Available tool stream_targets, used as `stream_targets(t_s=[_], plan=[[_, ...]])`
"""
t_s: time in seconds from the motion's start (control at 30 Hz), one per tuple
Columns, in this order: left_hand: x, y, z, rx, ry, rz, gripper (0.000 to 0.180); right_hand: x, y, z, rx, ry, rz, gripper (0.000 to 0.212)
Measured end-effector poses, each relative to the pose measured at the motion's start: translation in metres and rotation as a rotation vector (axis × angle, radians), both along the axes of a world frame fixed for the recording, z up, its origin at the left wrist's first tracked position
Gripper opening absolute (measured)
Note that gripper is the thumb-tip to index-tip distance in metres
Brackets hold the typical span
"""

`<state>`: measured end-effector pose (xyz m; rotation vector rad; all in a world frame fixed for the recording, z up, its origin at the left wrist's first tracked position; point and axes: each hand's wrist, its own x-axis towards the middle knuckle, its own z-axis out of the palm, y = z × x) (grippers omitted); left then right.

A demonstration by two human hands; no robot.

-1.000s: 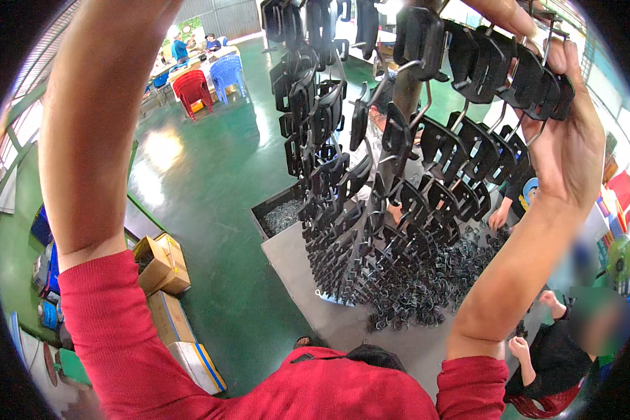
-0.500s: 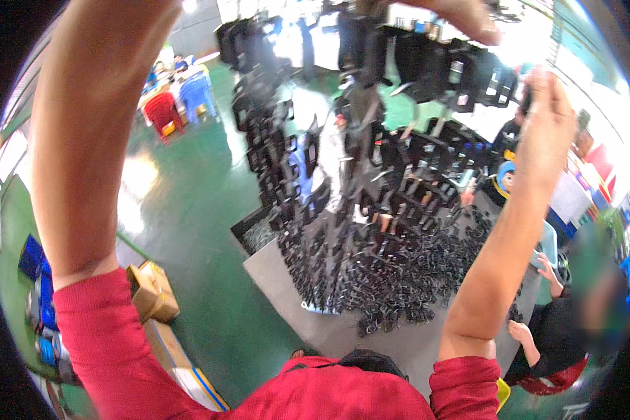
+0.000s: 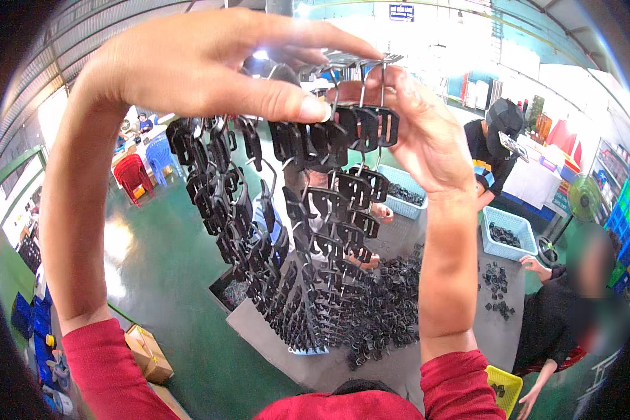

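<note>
Long strands of black plastic buckle-like parts (image 3: pixel 238 210), linked by wire hooks, hang in rows down the middle. Their top wires hook onto a flat metal rack (image 3: pixel 353 59). My left hand (image 3: pixel 210 66) reaches across the top from the left, its fingers stretched out; the index tip lies by the rack and the thumb tip is at the upper parts. On the other side my right hand (image 3: pixel 430 133) is raised, its fingers curled around a wire hook (image 3: pixel 381 84) just under the rack. Some of its fingertips are hidden behind the strands.
Below, a grey table (image 3: pixel 266 336) carries a heap of black parts (image 3: pixel 388 308). Light-blue baskets (image 3: pixel 514 250) of parts stand on it. A seated co-worker (image 3: pixel 567 315) is at right, another person (image 3: pixel 493 136) behind. Cardboard boxes (image 3: pixel 150 350) lie at left.
My left hand has come down into view over the rack. My right hand has moved left and inward. The strands have swung closer together and hang more steadily.
</note>
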<state>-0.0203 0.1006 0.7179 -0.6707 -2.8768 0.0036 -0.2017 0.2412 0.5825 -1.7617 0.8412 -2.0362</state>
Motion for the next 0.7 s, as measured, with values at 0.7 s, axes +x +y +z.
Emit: stream_targets(t_s=[0.7], plan=[[0.000,0.007,-0.011,-0.096,0.130,0.140,0.059,-0.022,0.031,-0.003,0.211,0.565,-1.711,0.027]])
